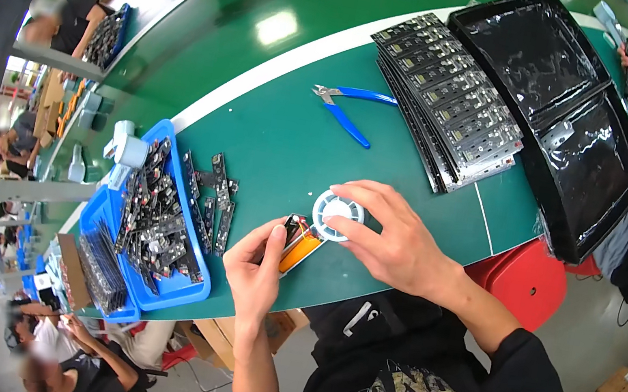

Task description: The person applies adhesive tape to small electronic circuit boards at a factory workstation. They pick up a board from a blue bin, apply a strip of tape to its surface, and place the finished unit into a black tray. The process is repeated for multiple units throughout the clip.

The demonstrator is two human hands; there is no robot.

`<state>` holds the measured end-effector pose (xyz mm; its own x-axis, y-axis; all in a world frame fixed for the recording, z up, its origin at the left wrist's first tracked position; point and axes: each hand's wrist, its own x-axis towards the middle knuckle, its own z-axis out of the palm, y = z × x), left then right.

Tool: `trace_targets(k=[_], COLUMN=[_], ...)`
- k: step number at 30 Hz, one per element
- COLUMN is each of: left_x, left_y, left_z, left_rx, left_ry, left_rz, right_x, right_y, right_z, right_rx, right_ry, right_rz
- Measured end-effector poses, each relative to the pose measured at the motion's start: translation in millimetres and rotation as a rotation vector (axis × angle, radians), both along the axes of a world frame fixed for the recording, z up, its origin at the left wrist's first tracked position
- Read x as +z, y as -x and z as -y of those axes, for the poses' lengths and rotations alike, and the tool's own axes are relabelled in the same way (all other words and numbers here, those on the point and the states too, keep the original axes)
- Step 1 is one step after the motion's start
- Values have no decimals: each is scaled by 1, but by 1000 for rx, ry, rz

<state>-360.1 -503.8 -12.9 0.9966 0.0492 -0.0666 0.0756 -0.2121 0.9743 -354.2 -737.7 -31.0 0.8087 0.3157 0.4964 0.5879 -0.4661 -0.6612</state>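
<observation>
Right hand, half-closed, grips round white part.

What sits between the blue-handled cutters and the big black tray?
In the head view, a stack of circuit boards lies between the cutters and tray.

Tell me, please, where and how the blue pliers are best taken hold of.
Probably by the lower handle, coming from the near side: it slants that way and its end lies free on the table. The upper handle runs close up to the board stack, which leaves less room. The jaws point left, away from such a grip.
</observation>
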Motion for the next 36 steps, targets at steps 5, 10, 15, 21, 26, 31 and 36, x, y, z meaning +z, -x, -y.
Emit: trace_targets(k=[5, 10, 15, 21, 26, 31, 36], left_x=[5, 9, 4, 6, 3, 4, 6], left_y=[3, 6, 10, 15, 17, 19, 17], left_z=[-3, -7, -1, 13, 16, 8, 3], left_rx=[0, -111, -131, -59, -32, -45, -106], left_ry=[111, -169, -456, -517, -435, -440, -525], left_rz=[-59, 199, 400, 420, 355, 370, 411], right_x=[-5, -4, -3, 1, -3, 1, 5], right_y=[1, 0, 0, 10, 19, 14, 15], right_z=[0, 2, -1, -12, -44, -59, -64], right_rx=[-10, -9, -7, -91, -303, -378, -411], right_ry=[-17, -36, -33, -68, -138, -107, -59], right_rz=[11, 4, 7, -23, -64, -104, -103])
